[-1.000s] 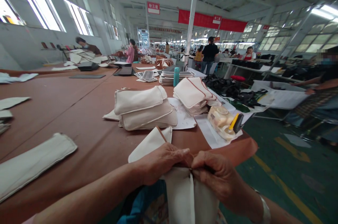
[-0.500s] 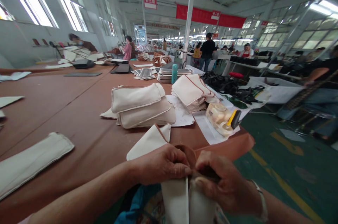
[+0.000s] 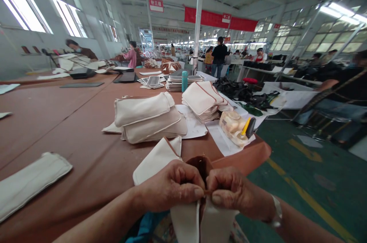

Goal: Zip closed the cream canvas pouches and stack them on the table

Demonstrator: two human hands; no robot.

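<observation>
A cream fabric piece with brown inside [image 3: 216, 224] hangs at the table's near edge, below my hands. My left hand [image 3: 176, 187] pinches its upper edge between thumb and bent fingers. Close beside it, my right hand [image 3: 239, 193] pinches the same piece, thumb tip facing the left one. A small brown strip spans the gap between the two thumbs. Under the hands a slit runs down the cream face. Behind my left hand lies a cream panel with a brown edge [image 3: 156, 159]. The curled brown part [image 3: 197, 162] rises just beyond my fingers.
Stacked cream pieces [image 3: 149, 120] lie ahead on the brown table cover [image 3: 86, 128], another stack [image 3: 200, 99] to their right. A glue container [image 3: 232, 122] with a yellow-and-black-handled tool [image 3: 248, 128] rests on paper at the right edge. A teal bottle [image 3: 184, 81] stands behind. Co-workers are farther back.
My right hand has come in closer to the left, and its thumb now lies level with the left thumb. The view has shifted slightly to the right.
</observation>
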